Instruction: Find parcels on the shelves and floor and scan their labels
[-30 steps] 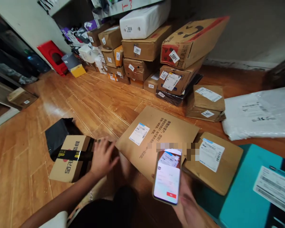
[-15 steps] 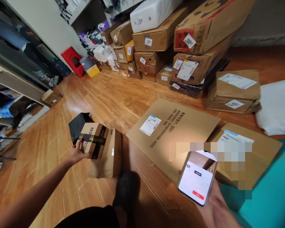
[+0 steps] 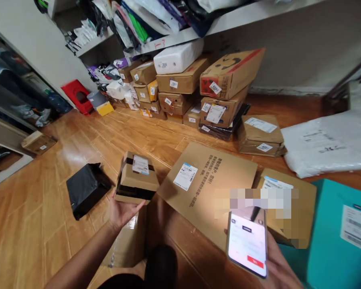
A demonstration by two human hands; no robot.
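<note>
My left hand (image 3: 122, 211) grips a small cardboard box (image 3: 136, 176) from below, lifted and tilted so the white label on its top shows. Black tape runs around this box. Beneath it, partly hidden, another cardboard box (image 3: 124, 243) rests on the floor near my foot. A black wrapped parcel (image 3: 87, 186) lies just left of the held box. In my right hand (image 3: 278, 257) is a smartphone (image 3: 247, 245), its lit screen facing me with a red button near the bottom. The phone is over a large flat cardboard box (image 3: 213, 172) with printed text and a label.
Stacked, labelled boxes (image 3: 174, 102) line the wall under a shelf (image 3: 222, 26). A cardboard box (image 3: 260, 134) and a white parcel (image 3: 331, 140) sit at the right, with a teal box (image 3: 333, 249) nearer. A red stool (image 3: 78, 98) stands at the back left; a person's legs (image 3: 18, 88) show beyond.
The small taped box has been raised off the box below and turned, moving right, away from the black parcel; its label now shows. The camera view has shifted; the phone stays in my right hand.
</note>
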